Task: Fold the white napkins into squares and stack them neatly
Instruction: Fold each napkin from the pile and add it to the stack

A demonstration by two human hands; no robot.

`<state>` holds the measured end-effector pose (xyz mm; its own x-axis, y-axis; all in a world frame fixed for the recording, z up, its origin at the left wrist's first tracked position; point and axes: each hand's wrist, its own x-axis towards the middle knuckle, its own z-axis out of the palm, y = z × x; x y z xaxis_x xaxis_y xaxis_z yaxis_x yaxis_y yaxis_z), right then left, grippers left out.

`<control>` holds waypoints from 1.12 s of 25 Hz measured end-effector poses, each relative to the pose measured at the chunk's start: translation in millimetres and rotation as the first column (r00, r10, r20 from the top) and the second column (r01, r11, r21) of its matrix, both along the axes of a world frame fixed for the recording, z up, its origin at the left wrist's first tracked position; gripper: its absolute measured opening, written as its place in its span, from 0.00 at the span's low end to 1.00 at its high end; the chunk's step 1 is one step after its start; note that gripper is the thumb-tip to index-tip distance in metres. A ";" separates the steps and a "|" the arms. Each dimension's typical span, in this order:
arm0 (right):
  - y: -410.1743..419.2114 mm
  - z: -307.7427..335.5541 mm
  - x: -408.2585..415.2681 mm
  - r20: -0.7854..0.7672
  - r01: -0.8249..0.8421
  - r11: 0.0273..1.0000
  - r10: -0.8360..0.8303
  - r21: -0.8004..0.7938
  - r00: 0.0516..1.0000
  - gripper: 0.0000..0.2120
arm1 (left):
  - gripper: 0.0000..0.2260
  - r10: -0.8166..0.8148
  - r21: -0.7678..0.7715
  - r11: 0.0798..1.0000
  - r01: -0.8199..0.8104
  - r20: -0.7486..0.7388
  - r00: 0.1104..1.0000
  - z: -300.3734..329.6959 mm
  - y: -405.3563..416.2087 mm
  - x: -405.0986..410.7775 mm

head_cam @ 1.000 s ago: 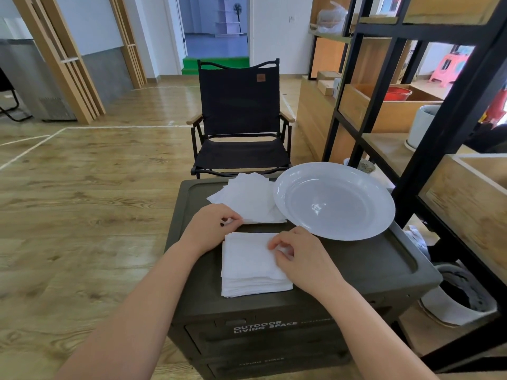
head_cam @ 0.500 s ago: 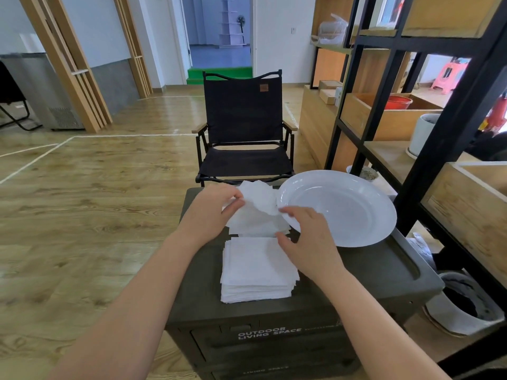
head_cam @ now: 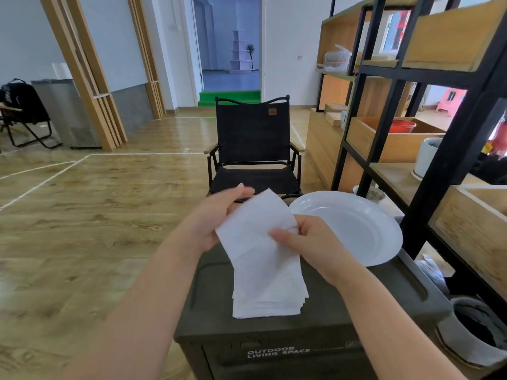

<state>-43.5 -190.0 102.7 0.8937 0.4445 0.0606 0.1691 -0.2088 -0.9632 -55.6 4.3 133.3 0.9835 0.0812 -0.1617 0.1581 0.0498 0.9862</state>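
Since the earlier frames one napkin (head_cam: 256, 223) has come up off the loose pile at the back of the box and now hangs in the air between both hands, above the stack; the camera has also tipped upward, so more of the room shows. From where I sit, the left hand (head_cam: 216, 218) grips the napkin's upper left edge, thumb in front and fingers behind the sheet — those fingers are mostly hidden by the paper. The right hand (head_cam: 310, 242) pinches the right edge, its thumb lying across the front and the other fingers curled behind. The napkin is tilted, one corner pointing up toward the black folding chair (head_cam: 253, 149).

Below it the stack of folded napkins (head_cam: 270, 292) rests on the lid of the dark storage box (head_cam: 356, 311). The hanging sheet covers the stack's far edge, so I cannot tell where one ends and the other begins. The loose pile is hidden behind the raised napkin and hands. I cannot tell how many sheets the stack holds.

A white plate (head_cam: 354, 226) sits on the box to the right, its near-left rim partly behind the right hand. The black-framed shelving unit (head_cam: 450, 165) stands at the right and is cut off by the frame edge — so is the grey pot (head_cam: 472, 333) on the floor beside the box.
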 end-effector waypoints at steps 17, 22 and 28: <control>-8.7 -13.3 -15.9 0.169 0.410 0.912 -0.403 -0.007 0.900 0.19 | 0.06 0.120 0.490 0.768 -0.413 0.523 0.844 -51.6 -22.8 -51.3; -9.6 -19.3 -19.5 0.406 0.335 0.930 -0.249 -0.155 0.879 0.12 | 0.06 0.126 0.503 0.751 -0.429 0.529 0.839 -52.6 -17.6 -55.0; -13.9 -23.4 -23.5 0.422 0.335 0.933 -0.253 -0.130 0.871 0.03 | 0.08 0.038 0.586 0.743 -0.323 0.446 0.894 -52.1 -7.1 -56.2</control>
<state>-67.0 -203.9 79.3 0.9050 0.2038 0.3733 0.4247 -0.4830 -0.7658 -111.8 -2.8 81.2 0.9033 0.2054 0.3766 -0.1794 -0.6165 0.7666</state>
